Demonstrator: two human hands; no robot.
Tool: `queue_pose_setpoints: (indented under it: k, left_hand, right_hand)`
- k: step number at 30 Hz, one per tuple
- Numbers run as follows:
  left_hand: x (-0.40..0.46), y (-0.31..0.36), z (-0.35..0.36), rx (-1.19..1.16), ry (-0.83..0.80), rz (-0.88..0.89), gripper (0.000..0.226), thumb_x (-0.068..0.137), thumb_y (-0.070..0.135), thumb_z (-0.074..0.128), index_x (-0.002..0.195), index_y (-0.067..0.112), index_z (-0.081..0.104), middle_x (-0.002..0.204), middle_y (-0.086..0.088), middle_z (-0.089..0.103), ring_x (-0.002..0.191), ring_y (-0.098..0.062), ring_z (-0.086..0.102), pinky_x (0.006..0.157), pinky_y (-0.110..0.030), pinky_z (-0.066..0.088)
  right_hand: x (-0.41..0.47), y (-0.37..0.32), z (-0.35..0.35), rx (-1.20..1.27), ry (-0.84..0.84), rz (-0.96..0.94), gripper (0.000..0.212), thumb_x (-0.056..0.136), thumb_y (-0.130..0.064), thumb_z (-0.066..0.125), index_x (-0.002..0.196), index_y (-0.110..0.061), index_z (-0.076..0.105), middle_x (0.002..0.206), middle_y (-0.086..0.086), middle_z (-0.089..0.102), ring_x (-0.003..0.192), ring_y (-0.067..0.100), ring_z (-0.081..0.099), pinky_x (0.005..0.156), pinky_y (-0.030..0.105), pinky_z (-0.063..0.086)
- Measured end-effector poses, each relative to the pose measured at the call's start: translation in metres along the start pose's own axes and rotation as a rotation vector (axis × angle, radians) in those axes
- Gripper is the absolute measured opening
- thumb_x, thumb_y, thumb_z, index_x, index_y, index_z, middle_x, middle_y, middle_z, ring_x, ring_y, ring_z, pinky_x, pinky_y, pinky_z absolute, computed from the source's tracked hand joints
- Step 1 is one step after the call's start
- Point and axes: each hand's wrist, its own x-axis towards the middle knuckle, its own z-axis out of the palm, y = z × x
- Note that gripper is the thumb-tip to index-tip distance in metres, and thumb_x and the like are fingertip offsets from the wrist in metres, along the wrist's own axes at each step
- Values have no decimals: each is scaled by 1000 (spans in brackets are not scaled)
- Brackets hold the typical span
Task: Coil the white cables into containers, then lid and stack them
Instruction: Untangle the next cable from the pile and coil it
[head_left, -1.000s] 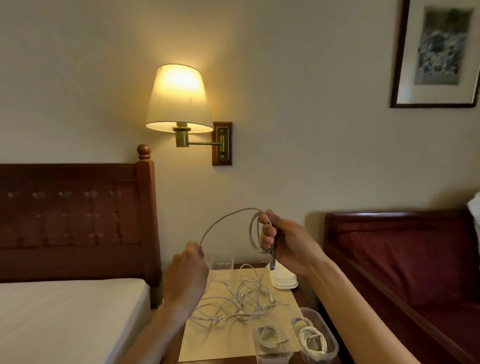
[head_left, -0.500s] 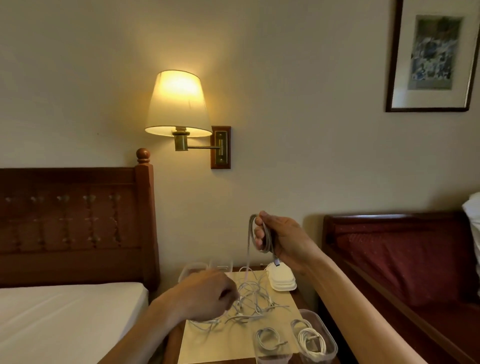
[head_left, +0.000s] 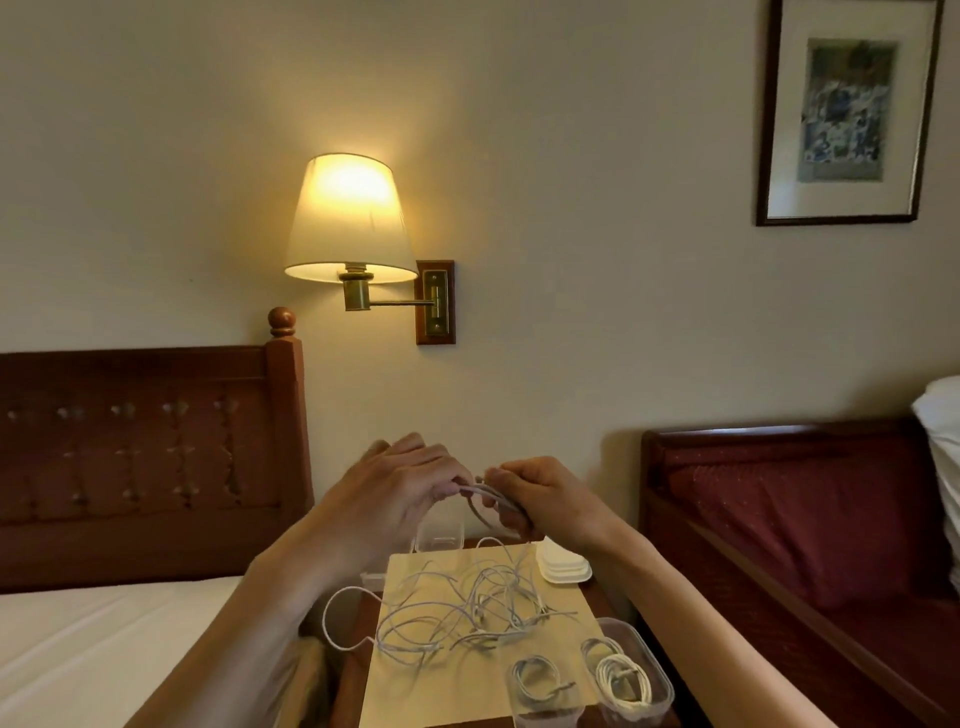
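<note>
Both hands are raised above the nightstand and meet on one white cable coil (head_left: 491, 501). My right hand (head_left: 540, 499) grips the coil's loops in curled fingers. My left hand (head_left: 400, 488) pinches the coil's free end at its fingertips. Below, a tangle of loose white cables (head_left: 467, 608) lies on a cream paper sheet (head_left: 415, 691). Two clear containers stand at the front: one (head_left: 540, 686) holds a small coil, the other (head_left: 631, 675) holds a thicker white coil. A stack of white lids (head_left: 563, 569) sits at the back right, and an empty clear container (head_left: 439, 538) stands behind the sheet.
A bed with white sheets (head_left: 93, 649) and a dark wooden headboard (head_left: 156, 447) lies to the left. A red upholstered bench (head_left: 805, 519) stands to the right. A lit wall lamp (head_left: 348, 223) hangs above the nightstand.
My left hand rose from the cable pile on the sheet to meet my right hand at the coil. My right hand lowered slightly with the coil.
</note>
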Motion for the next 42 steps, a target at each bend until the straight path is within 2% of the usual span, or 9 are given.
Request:
queue_pose_setpoints:
  k: [3,7,13,20,26,29,33,36,42]
  left_hand:
    - [2,-2,3,327,150,41,19,92,27,51,93,27,70,103,7,62,96,-19,51,75,-37,37]
    - [-2,4,22,250,348,15,20,90,0,58,98,12,71,96,-3,62,86,-24,54,70,-35,45]
    - [1,7,46,-214,461,-174,22,89,-2,62,102,10,74,101,-2,64,90,-16,63,74,-31,54]
    - [-3,10,49,-803,345,-537,32,87,-9,62,96,18,76,91,3,77,88,-15,73,79,-28,59]
    - [4,20,37,-1371,120,-1031,20,91,7,60,82,9,77,81,-13,72,74,-22,67,69,-31,58]
    - [2,24,35,-1513,90,-1081,23,96,21,57,94,4,73,85,-10,68,84,-24,63,88,-48,52]
    - [5,36,36,-1285,85,-868,17,91,14,64,107,12,72,87,-4,72,83,-19,68,87,-44,53]
    - [8,40,41,-1169,198,-778,25,95,1,56,106,17,72,89,-1,72,78,-9,68,72,-25,56]
    - [-5,33,60,-711,488,-684,20,88,15,69,104,27,70,92,7,72,82,-16,71,54,-38,60]
  right_hand:
    - [1,-2,6,-38,40,20,41,103,-26,43,71,-16,65,49,-10,45,49,11,36,50,27,29]
    - [0,-10,11,27,78,38,41,103,-22,42,68,-13,60,45,-10,39,44,10,30,46,23,25]
    - [0,-9,9,316,-82,149,39,102,-17,33,66,-15,48,52,-5,22,50,13,11,43,24,13]
    - [0,-7,7,312,-136,202,35,95,-8,29,66,-15,46,54,-4,23,49,12,12,42,22,17]
    - [5,-8,22,-52,249,111,45,100,-24,45,56,-15,54,42,-8,44,38,7,35,48,25,31]
    - [6,-8,24,-127,332,76,47,101,-24,43,55,-18,52,50,-7,49,45,8,40,53,26,34]
    - [8,-12,26,-157,369,77,45,102,-23,41,59,-16,54,55,-3,52,50,11,44,56,28,36]
    - [8,-13,25,-131,401,97,44,102,-27,39,64,-16,57,59,-2,54,51,11,45,57,28,37]
    - [6,-10,26,26,345,162,43,104,-29,34,73,-13,59,55,-5,48,49,11,38,50,26,33]
